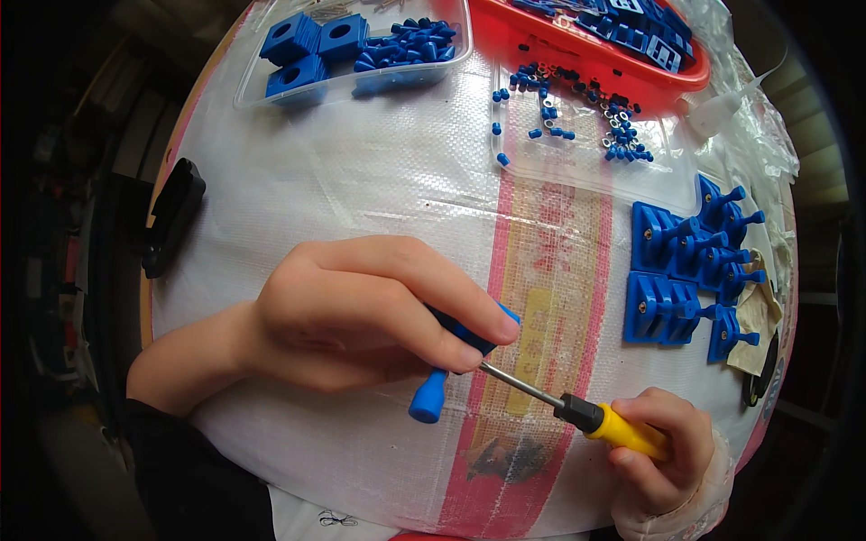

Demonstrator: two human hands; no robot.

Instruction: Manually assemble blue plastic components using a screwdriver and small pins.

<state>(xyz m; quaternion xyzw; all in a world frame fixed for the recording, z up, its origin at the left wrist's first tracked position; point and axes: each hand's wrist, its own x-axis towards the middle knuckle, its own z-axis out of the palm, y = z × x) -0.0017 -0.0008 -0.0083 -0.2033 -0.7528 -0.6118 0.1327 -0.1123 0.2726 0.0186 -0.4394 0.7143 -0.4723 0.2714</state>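
My left hand [361, 311] is closed around a blue plastic part [429, 397], whose flared knob sticks out below the fingers. Most of that part is hidden behind the hand. In my right hand [666, 442] is a screwdriver [622, 431] with a yellow and black handle, gripped between thumb and fingers. Its metal shaft slants up to the left, and the tip meets the blue part by my left fingertips; the exact contact point is hidden.
Finished-looking blue assemblies with knobs [677, 261] stand in a group at right. Behind are a clear box [397, 86] of blue pieces, a clear tray [577, 176] with small blue parts and metal nuts, and a red basin [667, 83]. A black object [176, 216] lies at the left edge.
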